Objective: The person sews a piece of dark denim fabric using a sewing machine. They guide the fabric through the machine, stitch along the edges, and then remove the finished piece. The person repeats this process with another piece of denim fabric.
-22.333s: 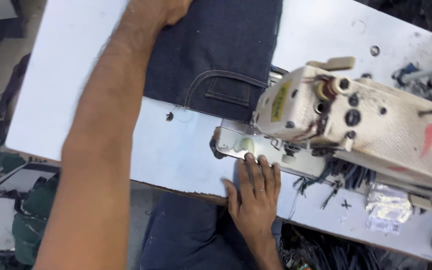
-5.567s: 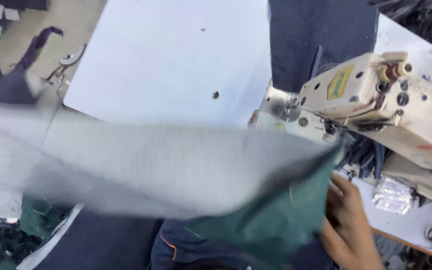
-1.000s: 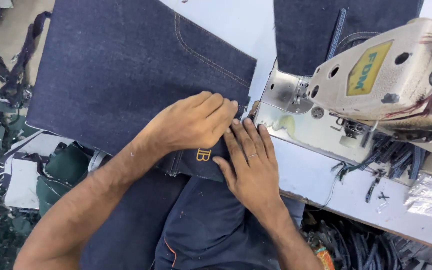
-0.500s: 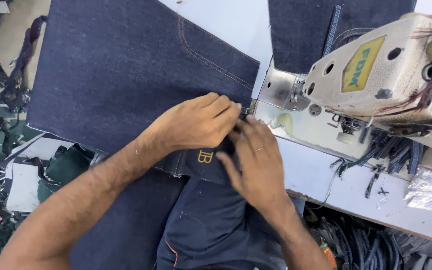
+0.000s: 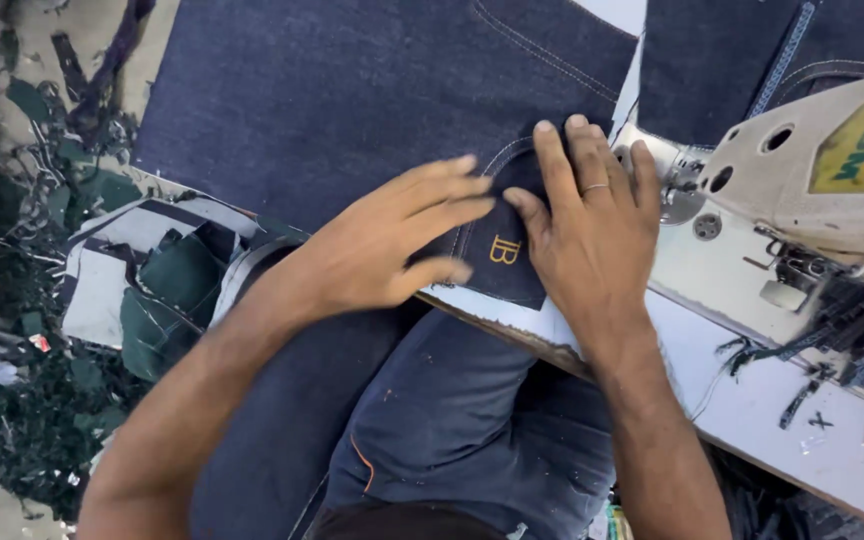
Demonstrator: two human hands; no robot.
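Two hands press on one small dark denim patch (image 5: 500, 262) with an orange stitched mark, lying at the near edge of the surface (image 5: 752, 410), just left of the sewing machine (image 5: 812, 170). Patch sits on top of a large dark denim panel (image 5: 332, 100) that spreads up and left across the surface and hangs over its near edge.

Left hand (image 5: 382, 245): flat, fingers stretched out to the right, fingertips resting on the patch's left part, thumb below on the patch edge. Not clenched, nothing gripped, just pressing down.

Right hand (image 5: 592, 235): flat too, fingers pointing up and away, lying over the patch's right side and top edge. Ring on one finger. Thumb meets the left hand's fingertips near the stitched mark. Also pressing, no grasp visible.

Sewing machine: cream-coloured head with a yellow-green label, upper right; its metal needle area sits just beside the right hand's fingers. Whether the patch edge is under the presser foot cannot be told. Second dark denim piece (image 5: 712, 60) with a seam line lies behind the machine, top right.

Loose thread and dark scraps (image 5: 852, 340) trail under the machine at right. Person's lap in blue trousers (image 5: 452, 420) shows below the surface edge. Floor at left holds green and grey fabric offcuts (image 5: 142, 290) in a heap.
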